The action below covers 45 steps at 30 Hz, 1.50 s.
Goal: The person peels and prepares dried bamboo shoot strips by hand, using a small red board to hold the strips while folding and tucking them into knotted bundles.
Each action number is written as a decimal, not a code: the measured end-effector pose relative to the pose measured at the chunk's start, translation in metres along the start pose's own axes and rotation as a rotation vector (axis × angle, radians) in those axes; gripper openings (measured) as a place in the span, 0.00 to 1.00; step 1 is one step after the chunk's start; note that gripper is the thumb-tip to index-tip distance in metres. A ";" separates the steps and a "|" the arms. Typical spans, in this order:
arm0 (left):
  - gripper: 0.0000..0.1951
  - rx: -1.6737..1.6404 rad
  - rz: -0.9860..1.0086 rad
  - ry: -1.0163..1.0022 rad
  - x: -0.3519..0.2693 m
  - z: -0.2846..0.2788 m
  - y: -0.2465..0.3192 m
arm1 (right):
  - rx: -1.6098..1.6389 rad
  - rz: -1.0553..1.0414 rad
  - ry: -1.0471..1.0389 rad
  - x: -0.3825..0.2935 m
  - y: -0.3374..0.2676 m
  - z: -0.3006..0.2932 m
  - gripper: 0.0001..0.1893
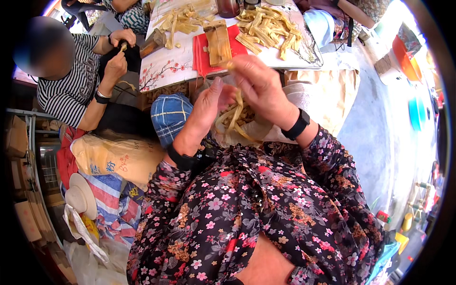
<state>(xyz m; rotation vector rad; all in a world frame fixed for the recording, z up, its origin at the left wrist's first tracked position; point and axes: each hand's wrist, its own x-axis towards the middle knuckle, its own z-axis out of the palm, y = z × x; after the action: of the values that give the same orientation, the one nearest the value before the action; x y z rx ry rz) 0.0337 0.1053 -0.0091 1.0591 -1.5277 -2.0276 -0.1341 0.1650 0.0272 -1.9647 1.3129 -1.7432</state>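
Note:
My right hand (260,87) is raised in front of the table edge, its thumb and fingers pinched on the tip of a pale yellow fibrous strip (238,110). Below the hands the strip hangs in a loop over a heap of small yellowish pieces in my lap. My left hand (210,110) is upright beside it, thumb up; its fingers are partly hidden, and whether they hold the strip I cannot tell. Just beyond lies a wooden block (218,42) on a red cloth (235,39). Piles of yellow strips (267,28) lie on the table behind.
The white table (164,73) has a floral print; a dark cup (228,8) stands at its back. At the left a person in a striped top (67,92) holds a small yellowish piece. A printed sack (117,156) and a straw-coloured hat (80,196) lie at my left.

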 end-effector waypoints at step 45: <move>0.10 0.358 0.656 0.339 -0.014 0.015 0.042 | 0.824 0.692 -0.319 0.003 -0.010 -0.014 0.12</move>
<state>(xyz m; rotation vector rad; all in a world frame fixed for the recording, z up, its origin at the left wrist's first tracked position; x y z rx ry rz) 0.0254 0.1105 0.0361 0.8113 -1.7788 -1.1076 -0.1421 0.1746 0.0400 -1.0793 0.8056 -1.2465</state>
